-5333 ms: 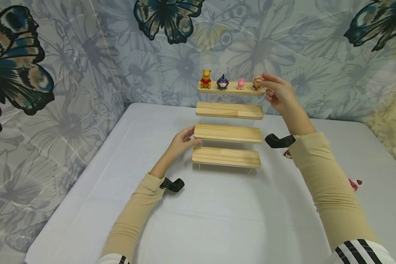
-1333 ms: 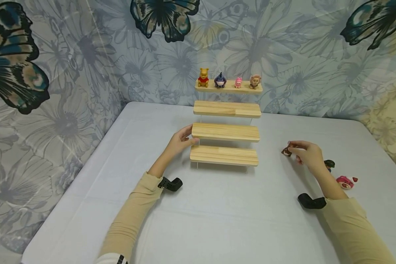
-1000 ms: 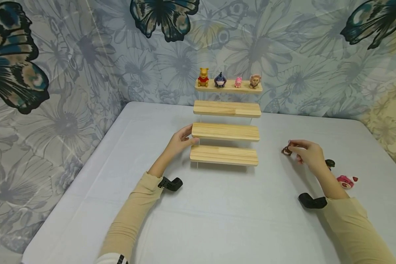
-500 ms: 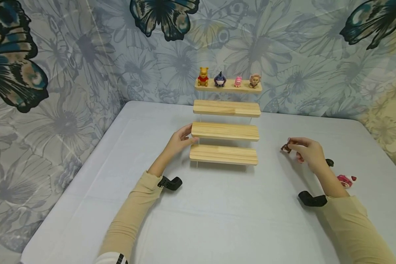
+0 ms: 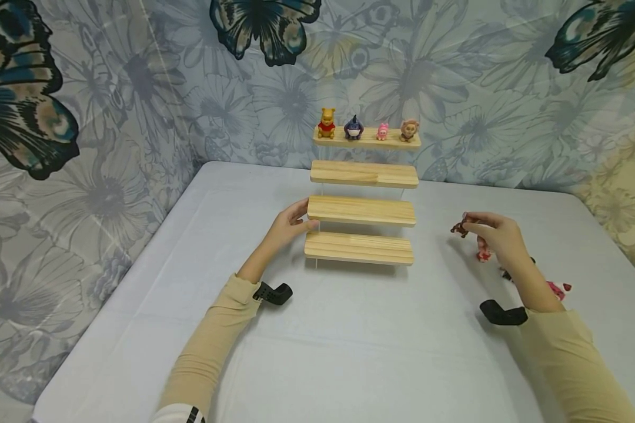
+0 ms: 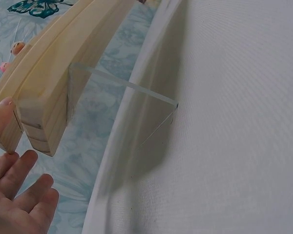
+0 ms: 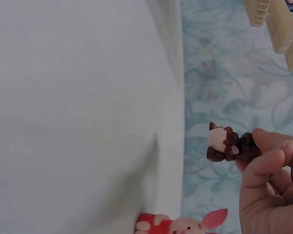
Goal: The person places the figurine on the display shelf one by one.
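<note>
My left hand (image 5: 288,228) holds the left end of the second board from the bottom of a tiered wooden display shelf (image 5: 361,208). Thumb and forefinger pinch that board's end in the left wrist view; the other fingers are loosely bent. To the right of the shelf, my right hand (image 5: 500,238) pinches a small brown animal figurine (image 7: 218,140) by its dark head, thumb against fingers. Its pale belly and brown feet show in the right wrist view. Beneath this hand is a pink-and-red piglet figurine (image 7: 158,225).
Several figurines, among them a Winnie the Pooh (image 5: 326,124) and a donkey (image 5: 353,127), stand on the top board (image 5: 367,144). A pink bear figurine (image 5: 558,289) and a dark figurine (image 5: 505,274) lie partly hidden behind the right forearm. A patterned cloth wall (image 5: 291,111) backs the white table (image 5: 349,341).
My right hand left the curly-haired figurine on the top board, came down to the table and took the brown figurine, now raised a little. The piglet figurine came into view. My left hand stayed put.
</note>
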`<state>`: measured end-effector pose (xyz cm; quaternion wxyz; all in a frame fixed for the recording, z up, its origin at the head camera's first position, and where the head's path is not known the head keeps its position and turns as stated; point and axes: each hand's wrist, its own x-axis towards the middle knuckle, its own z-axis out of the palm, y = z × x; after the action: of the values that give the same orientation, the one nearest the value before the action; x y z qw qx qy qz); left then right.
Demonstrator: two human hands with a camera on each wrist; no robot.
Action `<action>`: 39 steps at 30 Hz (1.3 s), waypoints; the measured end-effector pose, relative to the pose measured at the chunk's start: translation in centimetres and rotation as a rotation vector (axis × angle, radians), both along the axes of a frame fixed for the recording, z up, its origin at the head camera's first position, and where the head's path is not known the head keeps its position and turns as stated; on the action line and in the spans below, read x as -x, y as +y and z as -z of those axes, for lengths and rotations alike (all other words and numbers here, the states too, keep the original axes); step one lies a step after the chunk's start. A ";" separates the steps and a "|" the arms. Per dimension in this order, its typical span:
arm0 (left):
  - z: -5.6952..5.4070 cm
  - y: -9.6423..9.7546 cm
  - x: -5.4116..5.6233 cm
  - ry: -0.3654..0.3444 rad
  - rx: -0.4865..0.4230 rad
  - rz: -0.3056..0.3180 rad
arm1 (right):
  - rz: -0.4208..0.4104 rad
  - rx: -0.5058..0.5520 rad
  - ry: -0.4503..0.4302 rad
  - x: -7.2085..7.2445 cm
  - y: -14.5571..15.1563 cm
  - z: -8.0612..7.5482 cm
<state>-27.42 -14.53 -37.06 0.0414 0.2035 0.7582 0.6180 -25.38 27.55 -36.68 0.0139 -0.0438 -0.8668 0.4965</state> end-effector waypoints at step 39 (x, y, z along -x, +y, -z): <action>0.2 -0.1 0.2 0.012 -0.013 0.003 | -0.073 0.470 0.142 4.6 -2.3 -2.0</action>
<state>-27.62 -14.59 -37.26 0.0364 0.2084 0.7541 0.6217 -29.99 25.20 -34.66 0.0463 0.0207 -0.7256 0.6863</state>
